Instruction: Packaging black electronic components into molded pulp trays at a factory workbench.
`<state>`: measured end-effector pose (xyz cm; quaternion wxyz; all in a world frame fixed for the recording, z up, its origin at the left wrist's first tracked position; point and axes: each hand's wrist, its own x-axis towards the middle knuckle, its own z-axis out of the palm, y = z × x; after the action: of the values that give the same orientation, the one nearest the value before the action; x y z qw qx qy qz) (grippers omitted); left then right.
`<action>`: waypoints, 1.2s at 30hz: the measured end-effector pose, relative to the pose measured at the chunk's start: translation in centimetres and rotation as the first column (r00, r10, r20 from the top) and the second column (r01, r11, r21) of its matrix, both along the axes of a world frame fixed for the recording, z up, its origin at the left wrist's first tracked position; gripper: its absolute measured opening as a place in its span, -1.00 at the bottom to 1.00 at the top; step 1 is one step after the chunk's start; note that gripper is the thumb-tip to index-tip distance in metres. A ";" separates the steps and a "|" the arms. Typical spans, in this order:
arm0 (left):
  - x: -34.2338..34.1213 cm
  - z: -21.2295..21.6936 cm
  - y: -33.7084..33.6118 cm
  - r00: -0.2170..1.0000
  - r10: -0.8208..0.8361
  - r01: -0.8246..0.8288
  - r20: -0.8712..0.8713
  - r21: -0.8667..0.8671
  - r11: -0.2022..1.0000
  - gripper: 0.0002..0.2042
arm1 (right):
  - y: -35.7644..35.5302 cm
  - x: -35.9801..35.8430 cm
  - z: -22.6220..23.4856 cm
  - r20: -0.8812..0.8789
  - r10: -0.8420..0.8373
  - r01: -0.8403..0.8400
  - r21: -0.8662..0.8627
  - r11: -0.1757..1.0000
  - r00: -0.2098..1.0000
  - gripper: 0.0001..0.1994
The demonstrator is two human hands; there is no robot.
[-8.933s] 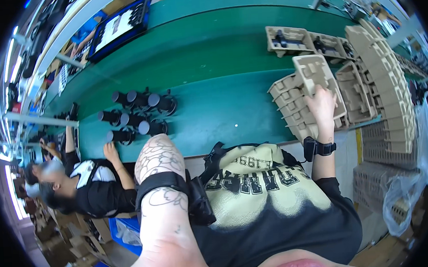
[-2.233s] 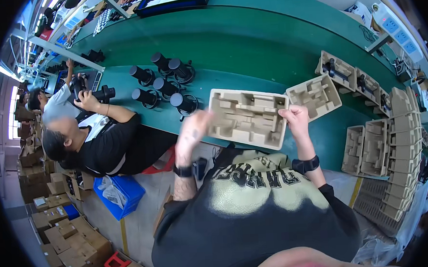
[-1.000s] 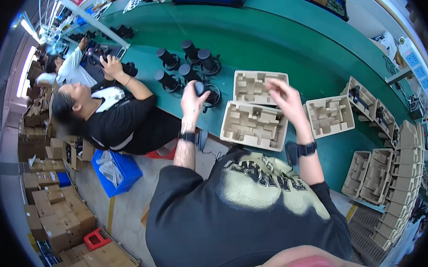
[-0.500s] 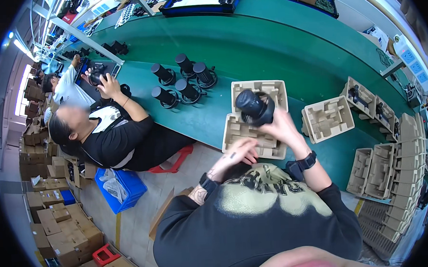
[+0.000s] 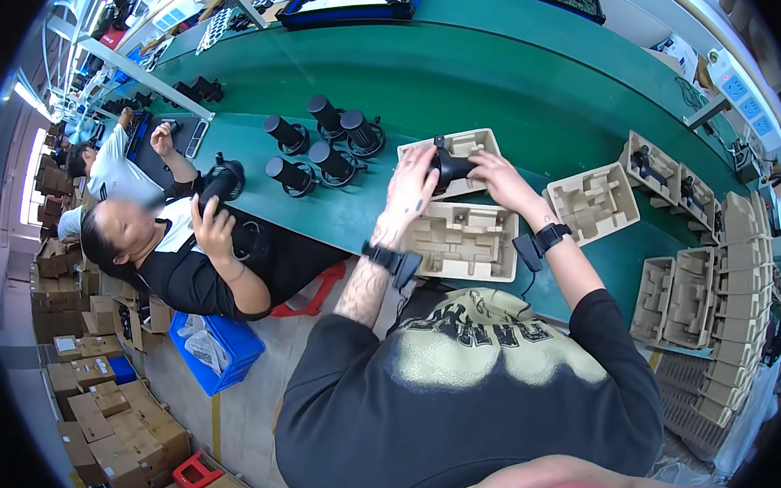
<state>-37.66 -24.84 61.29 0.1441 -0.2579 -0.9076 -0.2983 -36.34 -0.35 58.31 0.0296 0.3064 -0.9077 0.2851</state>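
Across the upper half of the view, a long green worktop (image 5: 505, 70) is running from upper left to right, curving with the lens. At its right end, a stack of moulded pulp trays (image 5: 747, 305) is standing, with single loaded trays (image 5: 660, 170) lying just beside it. Nearer the middle, three empty pulp trays are lying on the worktop: one closest to the person (image 5: 461, 240), one behind it (image 5: 465, 156), and one to the right (image 5: 593, 202), near the others but apart from them.

Left of the trays, a cluster of five black cylindrical devices (image 5: 319, 146) is standing upright on the worktop, close together.

At the left, a seated co-worker (image 5: 188, 255) is holding another black device (image 5: 219, 182) up in one hand.

Over the far tray, both of the person's hands are meeting on one black device (image 5: 451, 164). The left hand (image 5: 412, 183) is gripping its left side, fingers curled around the body. The right hand (image 5: 504, 178) is gripping its right side, fingers (image 5: 483, 161) closed against it. The device is lying tilted just above or in the far tray; I cannot tell whether it is touching the tray. A dark watch or band is sitting on each wrist.
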 end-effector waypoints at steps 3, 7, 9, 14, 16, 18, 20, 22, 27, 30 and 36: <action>-2.5 -5.2 -1.8 0.943 0.073 0.038 0.324 -0.323 0.946 -0.63 | -0.4 0.1 1.8 0.107 -0.121 0.143 -0.230 0.963 0.987 -0.66; -3.3 -3.7 -2.1 0.920 0.037 0.181 0.391 -0.505 0.844 -0.59 | 0.8 2.8 4.0 0.366 -0.173 0.324 -0.405 0.855 0.914 -0.69; -2.3 -1.9 -1.3 0.946 0.124 0.003 0.301 -0.388 0.922 -0.60 | 2.0 4.0 2.9 0.409 -0.322 0.469 -0.338 0.816 0.854 -0.68; -2.9 -4.2 -2.7 0.775 0.378 -0.317 0.506 -0.206 0.926 -0.63 | 1.9 2.4 -0.7 0.406 -0.587 0.703 -0.248 0.667 0.700 -0.60; -3.9 -6.0 -1.9 0.673 0.347 -0.236 0.653 -0.256 0.938 -0.65 | 2.3 1.5 -2.7 0.465 -0.529 0.682 -0.265 0.682 0.710 -0.58; -4.0 -6.3 -0.7 0.853 0.247 -0.150 0.459 -0.237 0.960 -0.70 | 2.5 1.3 -2.3 0.513 -0.489 0.678 -0.291 0.675 0.706 -0.55; -6.3 -8.3 -3.6 0.694 0.146 -0.170 0.705 -0.036 0.985 -0.72 | 0.3 3.3 0.4 0.527 -0.399 0.653 -0.684 0.326 0.750 -0.57; -8.7 -9.0 -4.5 0.793 0.241 -0.223 0.560 -0.102 0.969 -0.75 | 0.3 7.4 2.5 0.350 -0.448 0.521 -0.779 0.349 0.823 -0.67; -16.3 -5.0 6.9 0.885 0.082 0.017 0.458 -0.207 0.978 -0.78 | 5.4 20.6 -2.2 0.660 -0.488 0.760 -0.650 0.012 0.572 -0.81; -20.7 -6.5 13.4 0.960 -0.051 0.178 0.275 -0.459 0.870 -0.79 | 7.9 26.1 -7.0 0.656 -0.681 0.768 -0.603 -0.213 0.326 -0.81; -17.7 -9.1 30.5 0.461 -0.304 0.061 0.834 0.313 0.948 -0.75 | 8.7 30.2 -13.8 0.140 -0.979 0.951 -0.252 -0.180 -0.148 -0.80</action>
<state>-55.35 5.67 52.18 -0.3403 -0.1472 -0.7776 -0.5079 -6.12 8.39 44.48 0.3233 -0.4798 -0.7706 0.2673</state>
